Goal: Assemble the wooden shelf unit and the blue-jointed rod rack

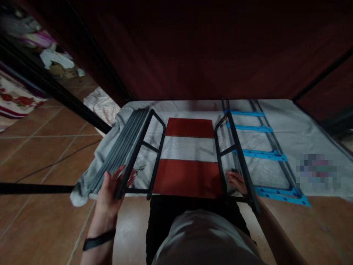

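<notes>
Two dark metal side frames with rounded corners and a crossbar stand at either side of two red-brown boards (189, 178) on a pale cloth. My left hand (111, 187) is closed around the outer tube of the left frame (142, 143), near its close end, thumb on one side and fingers on the other. Inside the opening of the right frame (237, 141) is my right hand (236, 181), its fingers stretched toward the inner tube; whether they touch it is unclear. Small metal pieces (140, 169) lie by my left fingertips.
Several grey tubes (121, 147) lie side by side at the left. To the right are rods with blue brackets (264, 154). The pale cloth (289, 129) covers the low work surface, with a dark red curtain (204, 55) behind. A cable (57, 162) crosses the tiled floor.
</notes>
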`<state>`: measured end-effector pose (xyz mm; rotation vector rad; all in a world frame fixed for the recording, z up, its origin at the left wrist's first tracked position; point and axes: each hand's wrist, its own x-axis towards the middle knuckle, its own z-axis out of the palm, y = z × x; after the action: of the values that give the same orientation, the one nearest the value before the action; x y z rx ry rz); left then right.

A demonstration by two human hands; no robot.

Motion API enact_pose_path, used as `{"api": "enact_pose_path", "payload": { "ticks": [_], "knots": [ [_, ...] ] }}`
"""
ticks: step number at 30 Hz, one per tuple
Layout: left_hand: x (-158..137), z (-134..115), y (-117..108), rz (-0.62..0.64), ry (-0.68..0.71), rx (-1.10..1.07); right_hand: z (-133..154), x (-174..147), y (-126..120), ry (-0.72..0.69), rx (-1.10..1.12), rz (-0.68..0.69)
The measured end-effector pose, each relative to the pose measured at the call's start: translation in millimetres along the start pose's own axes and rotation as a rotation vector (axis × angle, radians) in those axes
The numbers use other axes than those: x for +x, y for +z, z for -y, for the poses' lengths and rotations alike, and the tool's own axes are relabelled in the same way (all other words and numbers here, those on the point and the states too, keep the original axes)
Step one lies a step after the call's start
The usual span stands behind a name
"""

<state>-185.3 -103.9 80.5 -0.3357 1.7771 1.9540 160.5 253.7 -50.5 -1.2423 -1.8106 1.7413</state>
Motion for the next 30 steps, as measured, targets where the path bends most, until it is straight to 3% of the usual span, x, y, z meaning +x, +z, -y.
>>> {"api": "enact_pose_path", "payload": {
  "ticks": [2, 9, 16, 18, 22, 27, 30],
  "knots": [
    [4.2, 7.7, -6.3, 0.112, -0.075, -0.098, -3.2, -0.3, 10.0, 0.007, -0.03, -0.003],
    [15.5, 43.5, -6.1, 0.363, -0.02, -0.033, -5.9, -2.6, 22.7, 0.027, -0.067, -0.117],
    [16.9, 70.0, 1.1, 0.334, 0.122, 0.118, 3.0, -21.3, 24.7, -0.049, -0.134, -0.023],
    [14.4, 76.6, 2.5, 0.291, 0.153, 0.198, 7.7, -26.2, 28.0, -0.063, -0.131, -0.038],
    [11.2, 82.4, 2.4, 0.285, 0.087, 0.265, 15.8, -29.0, 30.6, -0.04, -0.123, -0.086],
    [9.3, 86.5, -8.2, 0.279, 0.094, 0.269, 35.7, -30.0, 16.1, 0.041, -0.091, -0.069],
    [6.3, 90.3, -18.3, 0.269, 0.12, 0.313, 61.6, -39.3, 6.8, -0.009, -0.091, -0.179]
  ]
}}
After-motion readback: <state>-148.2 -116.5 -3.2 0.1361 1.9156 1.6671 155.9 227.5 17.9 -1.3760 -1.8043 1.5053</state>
